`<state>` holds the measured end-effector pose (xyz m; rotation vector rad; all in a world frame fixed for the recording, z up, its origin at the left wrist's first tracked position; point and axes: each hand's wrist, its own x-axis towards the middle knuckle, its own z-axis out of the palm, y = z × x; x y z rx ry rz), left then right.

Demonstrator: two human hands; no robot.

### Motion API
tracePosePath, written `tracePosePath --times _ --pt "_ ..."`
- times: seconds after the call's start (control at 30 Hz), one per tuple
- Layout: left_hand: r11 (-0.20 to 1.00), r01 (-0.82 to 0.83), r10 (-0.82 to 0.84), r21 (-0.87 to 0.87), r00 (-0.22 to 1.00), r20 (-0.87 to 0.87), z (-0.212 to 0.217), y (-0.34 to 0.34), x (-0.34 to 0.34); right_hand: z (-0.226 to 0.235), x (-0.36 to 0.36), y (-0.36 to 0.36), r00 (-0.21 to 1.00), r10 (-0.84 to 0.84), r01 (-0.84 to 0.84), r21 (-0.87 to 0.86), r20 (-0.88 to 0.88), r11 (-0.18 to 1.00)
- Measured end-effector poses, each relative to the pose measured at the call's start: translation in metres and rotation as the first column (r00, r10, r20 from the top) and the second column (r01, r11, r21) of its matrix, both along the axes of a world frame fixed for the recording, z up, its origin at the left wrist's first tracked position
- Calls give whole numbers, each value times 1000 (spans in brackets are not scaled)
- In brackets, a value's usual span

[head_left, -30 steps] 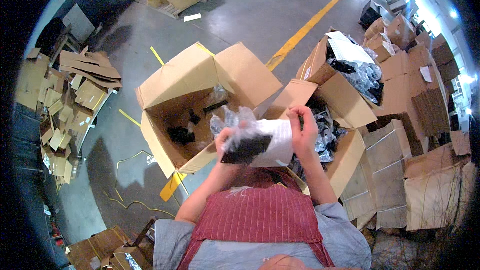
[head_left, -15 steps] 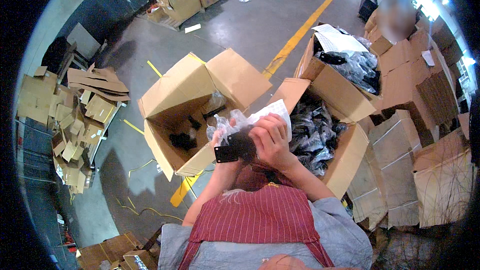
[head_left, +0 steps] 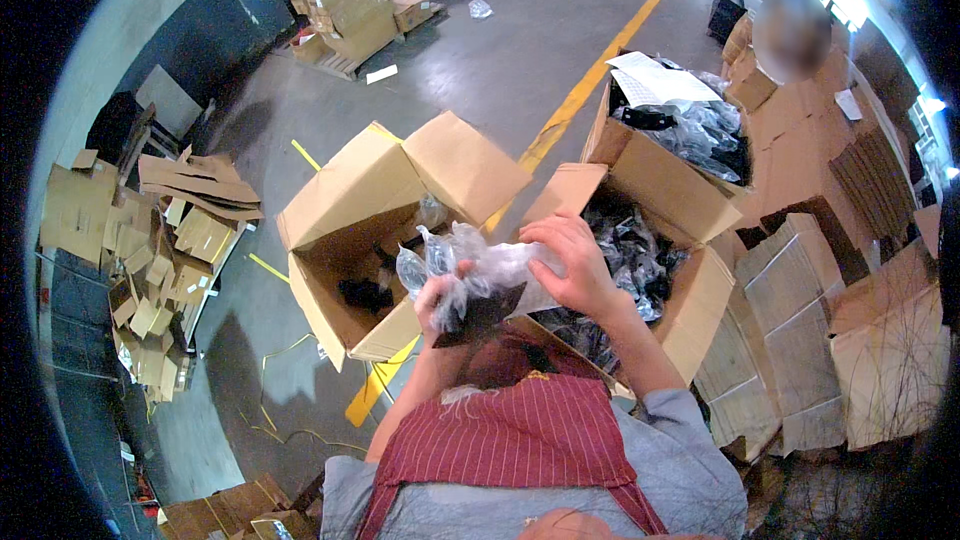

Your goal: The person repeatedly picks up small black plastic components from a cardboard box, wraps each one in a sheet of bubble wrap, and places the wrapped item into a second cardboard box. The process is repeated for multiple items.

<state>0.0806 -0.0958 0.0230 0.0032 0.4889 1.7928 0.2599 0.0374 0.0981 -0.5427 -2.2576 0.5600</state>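
In front of my apron I hold a dark part (head_left: 480, 318), partly covered by a crumpled clear plastic bag (head_left: 475, 255). My left hand (head_left: 432, 305) is closed round the part and bag from the left side. My right hand (head_left: 578, 265) has its fingers and thumb curved round the bag's right end. Below that hand shows a white paper sheet (head_left: 535, 298). An open cardboard box (head_left: 345, 180) stands just beyond on the left, with a few black parts (head_left: 365, 293) inside. Another open box (head_left: 700, 325) at my right is filled with black parts in clear bags (head_left: 640, 255).
A third box (head_left: 650, 155) farther right holds bagged parts with white sheets (head_left: 665, 78) on top. Flattened cardboard (head_left: 790, 330) lies along the right. Cardboard scraps (head_left: 155, 280) are heaped at left. A pallet of cartons (head_left: 345, 5) stands far off, and a person (head_left: 792, 35) is at upper right.
The black plate with holes, bare before, is now mostly under the plastic bag. My right hand has moved right and its fingers have opened wider around the bag's end.
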Motion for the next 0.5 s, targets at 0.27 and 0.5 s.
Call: tracePosePath --times 0.27,0.5 --pt "964 172 -233 -201 914 -333 55 -17 15 8 4 1 964 90 -48 -169 250 984" --pt "938 203 -323 -280 807 -495 54 -25 14 -1 -6 5 942 183 -114 -245 281 963"
